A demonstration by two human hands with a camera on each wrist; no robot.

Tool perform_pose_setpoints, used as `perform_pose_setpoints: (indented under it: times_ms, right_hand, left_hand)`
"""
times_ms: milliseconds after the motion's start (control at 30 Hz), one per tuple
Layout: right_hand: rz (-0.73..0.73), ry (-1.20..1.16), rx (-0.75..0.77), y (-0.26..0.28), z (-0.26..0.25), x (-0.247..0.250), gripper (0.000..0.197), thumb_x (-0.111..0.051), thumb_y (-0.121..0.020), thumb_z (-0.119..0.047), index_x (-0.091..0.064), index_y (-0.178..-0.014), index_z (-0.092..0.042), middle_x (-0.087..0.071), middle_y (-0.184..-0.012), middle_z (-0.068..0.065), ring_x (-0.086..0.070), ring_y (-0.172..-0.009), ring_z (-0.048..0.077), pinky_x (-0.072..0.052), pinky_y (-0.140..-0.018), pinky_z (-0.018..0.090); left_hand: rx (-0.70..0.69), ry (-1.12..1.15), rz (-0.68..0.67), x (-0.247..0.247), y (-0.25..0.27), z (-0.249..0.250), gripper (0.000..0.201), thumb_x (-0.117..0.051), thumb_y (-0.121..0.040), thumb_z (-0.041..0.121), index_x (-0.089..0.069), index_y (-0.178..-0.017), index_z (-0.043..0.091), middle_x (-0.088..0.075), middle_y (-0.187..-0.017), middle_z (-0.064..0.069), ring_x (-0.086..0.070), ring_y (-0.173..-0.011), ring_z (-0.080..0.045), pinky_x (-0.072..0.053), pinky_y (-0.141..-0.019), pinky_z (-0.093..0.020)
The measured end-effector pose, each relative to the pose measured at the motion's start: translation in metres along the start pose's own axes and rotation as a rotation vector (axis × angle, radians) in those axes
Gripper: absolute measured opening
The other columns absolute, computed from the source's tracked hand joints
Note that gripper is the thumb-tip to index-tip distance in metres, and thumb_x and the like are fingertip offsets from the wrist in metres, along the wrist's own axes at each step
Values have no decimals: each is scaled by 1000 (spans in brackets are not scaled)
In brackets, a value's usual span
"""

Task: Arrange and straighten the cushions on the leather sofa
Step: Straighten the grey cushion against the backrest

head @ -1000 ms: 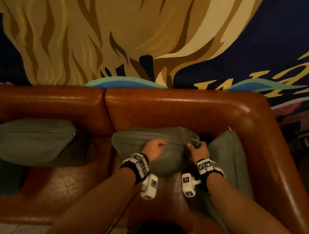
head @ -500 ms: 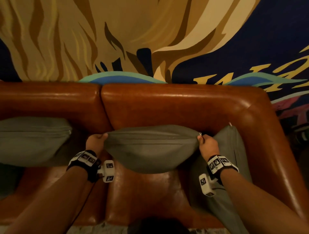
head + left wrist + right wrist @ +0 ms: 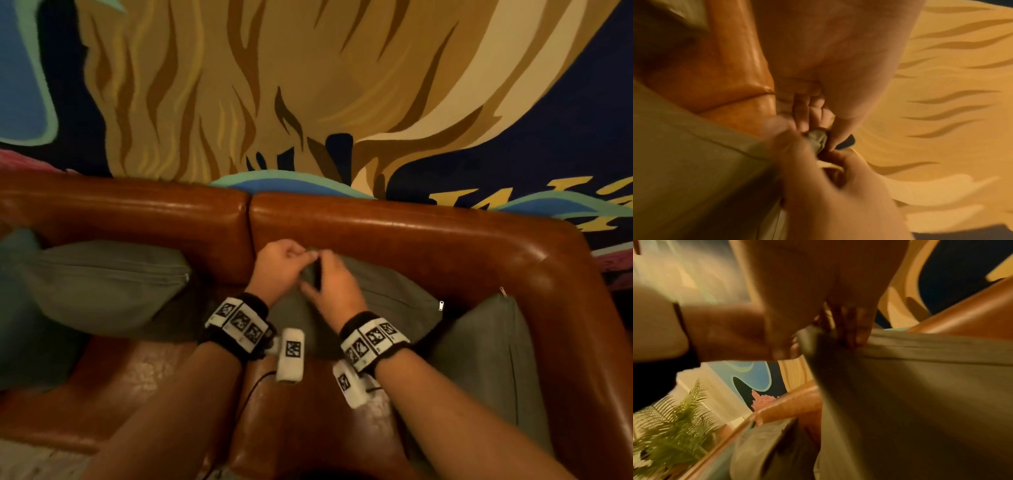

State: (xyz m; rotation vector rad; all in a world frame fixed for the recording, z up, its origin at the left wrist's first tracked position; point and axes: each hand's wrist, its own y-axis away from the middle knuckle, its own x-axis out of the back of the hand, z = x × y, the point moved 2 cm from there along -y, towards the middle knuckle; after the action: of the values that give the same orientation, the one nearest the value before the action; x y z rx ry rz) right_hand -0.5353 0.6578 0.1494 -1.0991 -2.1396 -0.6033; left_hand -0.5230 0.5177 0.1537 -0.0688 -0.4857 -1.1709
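Observation:
A brown leather sofa (image 3: 394, 233) holds three grey-green cushions. The middle cushion (image 3: 387, 301) leans against the backrest with its zip pull at its right end. Both hands meet at its top left corner. My left hand (image 3: 301, 255) pinches the bunched corner fabric (image 3: 816, 139) between thumb and fingers. My right hand (image 3: 318, 270) grips the same corner (image 3: 812, 337) from the right, fingers curled over the seam. The left cushion (image 3: 102, 284) lies against the backrest. The right cushion (image 3: 486, 349) stands against the armrest.
A painted mural wall (image 3: 308, 85) rises right behind the backrest. The rounded right armrest (image 3: 565, 308) closes off the seat. A leafy green plant (image 3: 670, 426) stands beyond the sofa's left end. Bare seat leather (image 3: 308, 428) shows in front of the middle cushion.
Half a second ago my hands held the middle cushion's two ends. Now both have come together at its top left corner, and the right hand has let go of the zip end.

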Motion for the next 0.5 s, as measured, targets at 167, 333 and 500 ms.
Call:
perform_pose_setpoints:
  times_ms: [167, 333, 500]
  right_hand:
    - [295, -207, -282, 0, 24, 60, 20, -58, -97, -22, -66, -115, -19, -70, -101, 2, -66, -92, 20, -52, -89, 33]
    - [365, -347, -354, 22, 58, 83, 19, -55, -98, -16, -67, -112, -15, -67, -96, -2, -62, -86, 12, -50, -81, 26]
    - [283, -359, -379, 31, 80, 81, 18, -56, -97, -15, -66, -112, -18, -64, -93, -8, -59, -86, 2, -43, -72, 19]
  left_hand:
    - [201, -373, 149, 39, -8, -73, 42, -51, -101, 34, -56, -136, 12, -56, -138, -14, -53, -128, -30, -42, -108, -43]
    - [785, 289, 74, 39, 19, -152, 56, -49, -101, 42, -50, -136, -2, -57, -136, -28, -60, -121, -43, -50, -102, -50]
    - [684, 552, 204, 33, 23, -144, 43, -54, -102, 29, -52, -136, 4, -58, -136, -21, -56, -126, -38, -45, -104, -46]
